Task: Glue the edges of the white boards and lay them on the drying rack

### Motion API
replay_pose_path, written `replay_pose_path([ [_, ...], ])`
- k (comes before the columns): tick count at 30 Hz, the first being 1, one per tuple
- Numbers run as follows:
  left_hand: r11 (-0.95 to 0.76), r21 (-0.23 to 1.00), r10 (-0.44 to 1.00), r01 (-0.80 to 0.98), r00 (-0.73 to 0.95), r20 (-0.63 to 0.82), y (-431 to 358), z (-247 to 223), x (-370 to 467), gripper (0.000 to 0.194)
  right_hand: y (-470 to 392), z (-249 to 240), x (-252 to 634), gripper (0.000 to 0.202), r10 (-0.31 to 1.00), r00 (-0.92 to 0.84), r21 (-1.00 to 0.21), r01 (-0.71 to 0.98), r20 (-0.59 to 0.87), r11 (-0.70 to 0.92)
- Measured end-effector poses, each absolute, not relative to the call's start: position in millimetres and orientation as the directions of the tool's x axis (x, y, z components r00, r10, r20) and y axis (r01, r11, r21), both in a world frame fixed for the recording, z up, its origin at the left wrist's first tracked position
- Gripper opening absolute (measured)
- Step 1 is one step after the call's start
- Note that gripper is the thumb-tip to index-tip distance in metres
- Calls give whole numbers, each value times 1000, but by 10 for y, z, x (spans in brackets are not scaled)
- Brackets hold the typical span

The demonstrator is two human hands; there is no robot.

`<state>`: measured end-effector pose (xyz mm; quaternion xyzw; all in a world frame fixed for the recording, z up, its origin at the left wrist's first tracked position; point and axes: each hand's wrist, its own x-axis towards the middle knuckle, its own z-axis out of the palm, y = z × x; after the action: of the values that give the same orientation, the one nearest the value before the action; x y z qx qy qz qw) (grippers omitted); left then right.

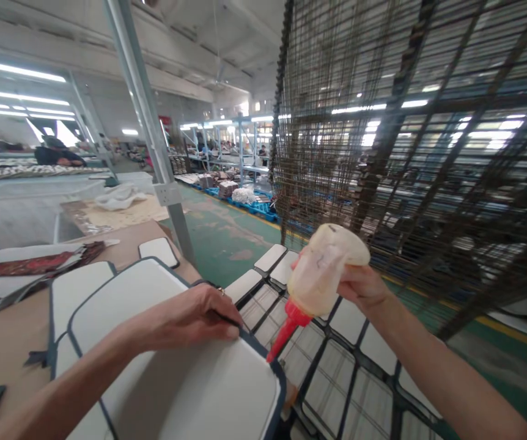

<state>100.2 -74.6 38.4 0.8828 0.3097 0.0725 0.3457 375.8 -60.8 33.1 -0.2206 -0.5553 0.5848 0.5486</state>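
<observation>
My right hand (359, 284) is wrapped round a cloudy plastic squeeze bottle (321, 269), tipped nozzle-down. Its red nozzle tip meets the dark edge of a white panel (208, 385) with rounded corners. My left hand (203, 311) pinches that panel's dark edging, thumb on top and fingers partly hidden. More white panels with dark borders (92, 287) lie under and behind it on the left. Whether any glue is coming out of the nozzle is too small to see.
Below the bottle, bordered white pieces (348, 321) lie on a wire rack. A large wire mesh frame (383, 122) rises at right. A metal post (147, 91) stands ahead. Red patterned fabric (29, 266) lies on the brown table (11, 342). A person (57, 153) is at far left.
</observation>
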Motion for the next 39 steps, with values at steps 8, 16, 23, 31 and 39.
replay_pose_path([
  [8, -515, 697, 572, 498, 806, -154, -773, 524, 819, 29, -572, 369, 3431, 49, 873, -335, -896, -389, 355, 215],
  [16, -512, 715, 556, 475, 818, -145, -799, 536, 622, 33, -581, 335, 3298, 50, 867, -367, -895, -410, 339, 177],
  [23, -518, 710, 575, 476, 809, -122, -820, 491, 462, 33, -672, 303, 3223, 48, 901, -272, -884, -422, 337, 203],
  [31, -513, 687, 664, 515, 745, -63, -882, 473, 291, 32, -774, 206, 3249, 51, 917, -189, -870, -427, 352, 246],
  [39, -347, 682, 826, 644, 554, -103, -988, 406, 149, 33, -767, 92, 3202, 37, 852, -76, -756, -508, 518, 414],
])
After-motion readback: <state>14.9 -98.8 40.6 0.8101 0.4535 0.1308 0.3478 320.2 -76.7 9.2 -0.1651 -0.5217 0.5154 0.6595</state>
